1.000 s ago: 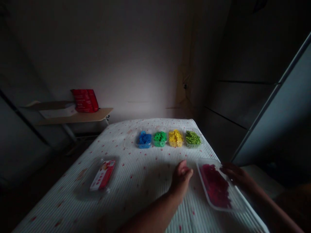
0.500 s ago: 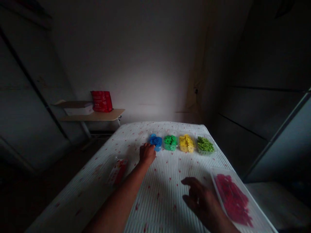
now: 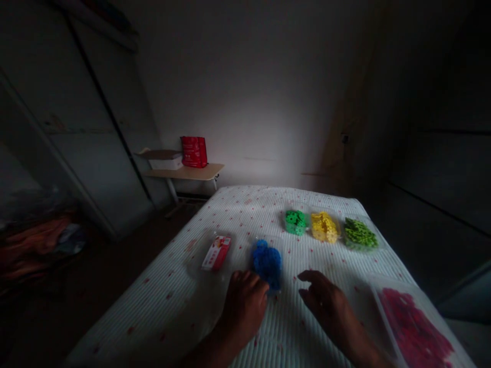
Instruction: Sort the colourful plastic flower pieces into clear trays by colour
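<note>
My left hand (image 3: 247,299) is closed on the near edge of a clear plastic container of blue flower-shaped pieces (image 3: 267,263), close to me on the bed. My fingers partly hide that edge. To the right of the container, my right hand (image 3: 326,301) is held with thumb and fingers apart and nothing between them. Farther back stand clear containers of green pieces (image 3: 295,222), yellow pieces (image 3: 324,227) and light green pieces (image 3: 359,232), side by side.
A larger clear container of pink-red pieces (image 3: 416,327) lies at the right edge of the bed. Left of the blue pieces is a clear container with a red-and-white packet (image 3: 217,252). A small table (image 3: 192,172) at the back left bears a red bag (image 3: 194,152) and a white box (image 3: 165,162).
My left hand has drawn the blue container out of the row toward me. My right hand stays apart from it, fingers still spread. The view has turned a little to the left.
</note>
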A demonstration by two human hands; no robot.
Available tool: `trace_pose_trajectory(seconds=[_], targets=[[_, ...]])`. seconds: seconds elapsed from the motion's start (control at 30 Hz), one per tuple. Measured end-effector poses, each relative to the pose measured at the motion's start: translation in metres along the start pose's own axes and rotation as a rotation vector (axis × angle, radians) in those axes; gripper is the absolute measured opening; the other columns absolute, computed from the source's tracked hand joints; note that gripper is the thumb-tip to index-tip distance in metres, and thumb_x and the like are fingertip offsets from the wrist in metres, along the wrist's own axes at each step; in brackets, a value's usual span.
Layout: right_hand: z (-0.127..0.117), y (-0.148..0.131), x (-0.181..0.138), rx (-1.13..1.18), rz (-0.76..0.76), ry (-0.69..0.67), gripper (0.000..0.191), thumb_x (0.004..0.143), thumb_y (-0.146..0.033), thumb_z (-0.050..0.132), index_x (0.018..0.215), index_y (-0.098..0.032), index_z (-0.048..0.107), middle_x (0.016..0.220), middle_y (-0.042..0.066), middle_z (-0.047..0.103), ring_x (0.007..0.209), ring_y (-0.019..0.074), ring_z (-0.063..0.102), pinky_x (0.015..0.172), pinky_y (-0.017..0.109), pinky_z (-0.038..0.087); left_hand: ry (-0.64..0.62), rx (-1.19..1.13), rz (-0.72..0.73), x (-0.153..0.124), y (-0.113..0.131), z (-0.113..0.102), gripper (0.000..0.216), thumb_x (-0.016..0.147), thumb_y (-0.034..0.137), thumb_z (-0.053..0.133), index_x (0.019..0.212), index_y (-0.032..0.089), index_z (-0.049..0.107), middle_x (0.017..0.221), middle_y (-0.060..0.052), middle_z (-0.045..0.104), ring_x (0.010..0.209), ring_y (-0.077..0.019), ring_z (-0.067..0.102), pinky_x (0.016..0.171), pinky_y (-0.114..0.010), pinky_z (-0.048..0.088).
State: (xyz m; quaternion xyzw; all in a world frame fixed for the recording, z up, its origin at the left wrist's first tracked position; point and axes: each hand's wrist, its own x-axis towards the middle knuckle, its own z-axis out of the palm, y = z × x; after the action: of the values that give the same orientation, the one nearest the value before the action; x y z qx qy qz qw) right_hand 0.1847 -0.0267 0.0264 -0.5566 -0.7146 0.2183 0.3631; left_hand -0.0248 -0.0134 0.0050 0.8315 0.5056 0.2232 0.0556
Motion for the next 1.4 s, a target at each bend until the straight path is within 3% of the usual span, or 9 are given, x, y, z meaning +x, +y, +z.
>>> trace_pose_trajectory(seconds=[0.13, 0.27, 0.33, 0.4, 0.53, 0.8, 1.1, 1.27, 1.4], targets=[[0.005, 0.007, 0.001, -0.008, -0.008, 0.028, 0.027, 0.083, -0.039, 0.048, 0.096, -0.02, 0.062, 0.078, 0.006, 0.066, 0.052, 0.0133, 0.057, 0.05, 0.025, 0.047, 0.109, -0.075, 0.021, -0.02, -0.005, -0.016, 0.036, 0.075, 0.015, 0.052, 0.108, 0.025, 0.06, 0.108, -0.006, 0.063, 0.1, -0.0223, 0.054, 0.088, -0.038, 0.039], [0.007, 0.021, 0.002, 0.0, -0.009, 0.087, 0.026, 0.083, -0.038, 0.049, 0.097, -0.02, 0.062, 0.084, 0.008, 0.067, 0.058, 0.0145, 0.061, 0.055, 0.024, 0.05, 0.268, 0.069, -0.159, -0.007, -0.048, -0.041, 0.042, 0.081, 0.027, 0.048, 0.122, 0.023, 0.053, 0.124, -0.009, 0.055, 0.115, -0.0248, 0.047, 0.098, -0.04, 0.035], [0.008, 0.026, 0.002, 0.011, -0.004, 0.106, 0.025, 0.082, -0.037, 0.049, 0.096, -0.02, 0.061, 0.088, 0.008, 0.068, 0.061, 0.0152, 0.063, 0.058, 0.025, 0.051, 0.219, 0.2, -0.367, 0.003, -0.07, -0.046, 0.06, 0.077, 0.038, 0.055, 0.133, 0.023, 0.042, 0.138, -0.012, 0.043, 0.126, -0.0317, 0.036, 0.101, -0.047, 0.03], [0.009, 0.028, 0.002, 0.018, -0.007, 0.104, 0.024, 0.081, -0.035, 0.048, 0.094, -0.02, 0.061, 0.089, 0.008, 0.069, 0.062, 0.0154, 0.064, 0.058, 0.025, 0.052, 0.073, 0.271, -0.537, 0.009, -0.086, -0.044, 0.076, 0.069, 0.049, 0.061, 0.138, 0.028, 0.035, 0.146, -0.013, 0.031, 0.131, -0.0386, 0.026, 0.099, -0.055, 0.027], [0.011, 0.027, 0.001, -0.001, -0.027, 0.092, 0.023, 0.081, -0.032, 0.045, 0.09, -0.019, 0.062, 0.085, 0.008, 0.069, 0.057, 0.0143, 0.064, 0.054, 0.024, 0.051, -0.116, 0.291, -0.663, 0.01, -0.099, -0.031, 0.085, 0.068, 0.056, 0.058, 0.142, 0.035, 0.022, 0.15, -0.013, 0.021, 0.131, -0.0402, 0.027, 0.094, -0.056, 0.03], [0.015, 0.033, 0.0, -0.031, -0.009, 0.042, 0.025, 0.083, -0.03, 0.042, 0.092, -0.02, 0.063, 0.089, 0.009, 0.069, 0.063, 0.0153, 0.066, 0.056, 0.024, 0.051, -0.023, 0.326, -0.649, 0.006, -0.099, -0.031, 0.078, 0.074, 0.056, 0.051, 0.142, 0.039, 0.017, 0.149, -0.011, 0.022, 0.128, -0.0368, 0.031, 0.092, -0.055, 0.031], [0.017, 0.038, -0.001, -0.028, 0.028, 0.033, 0.026, 0.082, -0.032, 0.042, 0.091, -0.02, 0.063, 0.095, 0.009, 0.068, 0.073, 0.0178, 0.068, 0.066, 0.028, 0.052, 0.097, 0.305, -0.605, 0.004, -0.091, -0.043, 0.067, 0.078, 0.054, 0.047, 0.14, 0.037, 0.027, 0.147, -0.011, 0.027, 0.127, -0.0352, 0.034, 0.092, -0.053, 0.033], [0.017, 0.036, 0.003, 0.023, 0.046, 0.03, 0.026, 0.082, -0.035, 0.044, 0.094, -0.02, 0.062, 0.087, 0.008, 0.069, 0.068, 0.0166, 0.066, 0.062, 0.026, 0.051, 0.164, 0.25, -0.418, 0.003, -0.061, -0.048, 0.062, 0.078, 0.051, 0.049, 0.136, 0.032, 0.038, 0.146, -0.01, 0.029, 0.126, -0.0316, 0.036, 0.095, -0.05, 0.033], [0.018, 0.026, 0.013, 0.081, 0.106, 0.072, 0.031, 0.083, -0.042, 0.047, 0.101, -0.02, 0.06, 0.082, 0.006, 0.068, 0.069, 0.0173, 0.065, 0.064, 0.028, 0.05, 0.168, 0.187, -0.302, 0.008, -0.023, -0.037, 0.062, 0.076, 0.053, 0.053, 0.133, 0.031, 0.044, 0.146, -0.009, 0.032, 0.125, -0.0331, 0.036, 0.096, -0.05, 0.033]])
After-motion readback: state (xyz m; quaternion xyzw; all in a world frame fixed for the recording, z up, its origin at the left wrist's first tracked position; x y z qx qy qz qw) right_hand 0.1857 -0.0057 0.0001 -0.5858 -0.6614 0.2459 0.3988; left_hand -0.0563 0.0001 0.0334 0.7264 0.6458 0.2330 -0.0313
